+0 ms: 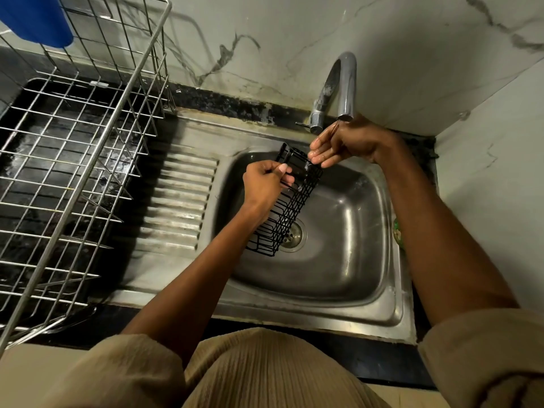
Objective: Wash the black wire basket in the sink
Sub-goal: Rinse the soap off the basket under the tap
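- We hold the basket (290, 198) at mid-frame, tilted over the sink (338, 260), its lower end near the drain (291, 234).
- Our left hand (266, 184) grips the basket's upper part, fingers curled round the wires.
- Our right hand (343, 142), under the tap (343, 83), has straight wet fingers touching the basket's top corner.
- A steel rack (73, 160) fills the left side; something blue (35, 19) sits at upper left.
- We can read no writing or brand anywhere.

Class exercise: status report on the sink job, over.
Left hand grips black wire basket over sink. Right hand, fingers straight, under tap, touching basket's top. Nothing in the way.
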Action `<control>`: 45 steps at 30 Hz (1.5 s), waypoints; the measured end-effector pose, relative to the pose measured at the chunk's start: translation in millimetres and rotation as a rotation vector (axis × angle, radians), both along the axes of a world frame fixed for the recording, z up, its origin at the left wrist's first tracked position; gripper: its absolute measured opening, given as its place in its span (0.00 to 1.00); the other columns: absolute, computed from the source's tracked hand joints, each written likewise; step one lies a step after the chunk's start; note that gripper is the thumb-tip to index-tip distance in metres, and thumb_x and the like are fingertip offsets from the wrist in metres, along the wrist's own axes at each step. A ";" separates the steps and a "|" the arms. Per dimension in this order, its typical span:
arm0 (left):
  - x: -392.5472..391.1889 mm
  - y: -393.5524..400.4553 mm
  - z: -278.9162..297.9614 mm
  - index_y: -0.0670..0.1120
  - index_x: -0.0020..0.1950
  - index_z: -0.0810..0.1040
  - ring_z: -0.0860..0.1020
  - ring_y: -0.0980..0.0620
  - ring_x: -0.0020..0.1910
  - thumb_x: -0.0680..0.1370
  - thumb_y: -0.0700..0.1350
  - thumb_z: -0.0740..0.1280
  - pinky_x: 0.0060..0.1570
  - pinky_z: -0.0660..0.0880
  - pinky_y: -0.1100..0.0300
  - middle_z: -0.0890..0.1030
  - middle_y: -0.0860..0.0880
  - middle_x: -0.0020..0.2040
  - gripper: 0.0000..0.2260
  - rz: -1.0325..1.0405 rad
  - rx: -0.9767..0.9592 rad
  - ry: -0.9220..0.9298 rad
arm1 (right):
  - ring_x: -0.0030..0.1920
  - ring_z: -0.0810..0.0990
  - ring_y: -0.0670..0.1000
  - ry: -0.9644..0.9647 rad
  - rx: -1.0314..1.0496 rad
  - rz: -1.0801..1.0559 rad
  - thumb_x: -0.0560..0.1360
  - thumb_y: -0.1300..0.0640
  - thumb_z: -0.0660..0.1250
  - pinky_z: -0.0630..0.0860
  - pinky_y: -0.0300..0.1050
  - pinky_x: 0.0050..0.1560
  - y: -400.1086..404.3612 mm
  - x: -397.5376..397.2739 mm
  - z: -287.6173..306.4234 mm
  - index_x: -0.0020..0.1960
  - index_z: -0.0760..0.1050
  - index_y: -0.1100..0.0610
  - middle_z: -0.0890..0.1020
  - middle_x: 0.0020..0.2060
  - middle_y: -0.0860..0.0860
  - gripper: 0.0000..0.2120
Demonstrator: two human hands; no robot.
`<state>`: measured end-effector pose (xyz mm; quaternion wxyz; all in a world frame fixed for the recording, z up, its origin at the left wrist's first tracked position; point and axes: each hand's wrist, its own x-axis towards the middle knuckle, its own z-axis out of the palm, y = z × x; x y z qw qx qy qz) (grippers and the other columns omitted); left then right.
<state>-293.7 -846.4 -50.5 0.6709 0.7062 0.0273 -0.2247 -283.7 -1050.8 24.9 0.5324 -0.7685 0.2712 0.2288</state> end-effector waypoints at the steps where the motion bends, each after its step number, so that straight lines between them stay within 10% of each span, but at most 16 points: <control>1: -0.4 -0.2 -0.3 0.41 0.45 0.83 0.81 0.56 0.32 0.82 0.39 0.65 0.35 0.75 0.67 0.84 0.43 0.37 0.09 -0.001 0.003 -0.005 | 0.50 0.86 0.60 0.008 -0.018 -0.012 0.72 0.76 0.51 0.83 0.47 0.42 -0.8 1.4 -1.5 0.55 0.78 0.71 0.84 0.50 0.65 0.20; 9: -7.3 -1.0 1.2 0.43 0.47 0.84 0.84 0.56 0.37 0.82 0.39 0.66 0.38 0.78 0.64 0.86 0.46 0.38 0.08 -0.011 0.043 -0.059 | 0.53 0.82 0.56 0.042 -0.101 -0.033 0.76 0.75 0.53 0.82 0.50 0.54 8.0 2.1 -3.4 0.60 0.76 0.70 0.82 0.52 0.62 0.18; 12: -17.4 -1.8 -1.6 0.45 0.43 0.85 0.85 0.54 0.43 0.80 0.37 0.67 0.46 0.83 0.55 0.86 0.49 0.39 0.09 -0.054 0.074 -0.143 | 0.46 0.77 0.51 0.068 -0.111 -0.032 0.81 0.59 0.62 0.80 0.46 0.46 17.0 2.3 -4.1 0.58 0.76 0.60 0.77 0.49 0.54 0.09; 16: -34.7 -5.6 -8.0 0.36 0.36 0.82 0.85 0.56 0.43 0.77 0.33 0.69 0.43 0.83 0.48 0.86 0.49 0.37 0.09 -0.174 0.108 -0.336 | 0.56 0.75 0.54 0.136 -0.254 0.146 0.76 0.37 0.66 0.79 0.58 0.52 36.6 1.3 -12.0 0.68 0.73 0.52 0.73 0.57 0.50 0.26; 19: -43.8 -9.3 -15.1 0.38 0.32 0.79 0.84 0.55 0.39 0.75 0.33 0.69 0.38 0.82 0.47 0.84 0.51 0.35 0.11 -0.212 0.184 -0.469 | 0.43 0.78 0.51 0.074 -0.372 0.253 0.74 0.41 0.70 0.73 0.44 0.39 52.4 0.5 -20.6 0.49 0.78 0.56 0.80 0.44 0.52 0.18; 24: -47.7 -13.8 -26.5 0.40 0.37 0.82 0.83 0.54 0.39 0.75 0.39 0.72 0.42 0.81 0.50 0.85 0.50 0.38 0.07 -0.384 0.193 -0.534 | 0.48 0.82 0.53 -0.014 -0.517 0.265 0.63 0.50 0.79 0.82 0.52 0.47 56.2 -6.3 -18.0 0.53 0.82 0.57 0.83 0.47 0.52 0.21; 32: -33.8 6.2 -53.3 0.41 0.48 0.83 0.83 0.49 0.49 0.73 0.38 0.71 0.50 0.79 0.59 0.86 0.46 0.47 0.05 -0.434 0.449 -0.155 | 0.64 0.73 0.55 -0.185 -0.621 0.131 0.60 0.50 0.79 0.74 0.45 0.55 26.2 -23.1 -29.1 0.71 0.73 0.53 0.77 0.63 0.54 0.40; 34: -32.8 16.8 -70.3 0.42 0.57 0.80 0.82 0.48 0.54 0.71 0.42 0.71 0.44 0.76 0.63 0.83 0.47 0.52 0.14 -0.416 0.494 -0.006 | 0.59 0.77 0.53 -0.235 -0.578 0.039 0.61 0.50 0.79 0.76 0.46 0.55 15.3 -27.0 -29.5 0.69 0.74 0.54 0.78 0.60 0.53 0.37; 39: -31.1 26.3 -81.7 0.34 0.78 0.49 0.70 0.42 0.70 0.72 0.40 0.75 0.66 0.69 0.57 0.69 0.39 0.71 0.45 -0.167 0.365 0.285 | 0.49 0.81 0.53 -0.275 -0.330 -0.221 0.62 0.58 0.74 0.81 0.49 0.45 -1.4 -37.5 -26.6 0.64 0.78 0.56 0.82 0.55 0.55 0.29; 45: -13.4 42.4 -81.4 0.41 0.59 0.79 0.79 0.43 0.55 0.75 0.39 0.66 0.50 0.75 0.53 0.82 0.43 0.52 0.13 -0.044 0.014 0.521 | 0.49 0.83 0.59 -0.219 -0.129 -0.369 0.57 0.60 0.63 0.80 0.64 0.47 -12.3 -49.1 -21.6 0.60 0.78 0.56 0.84 0.48 0.58 0.30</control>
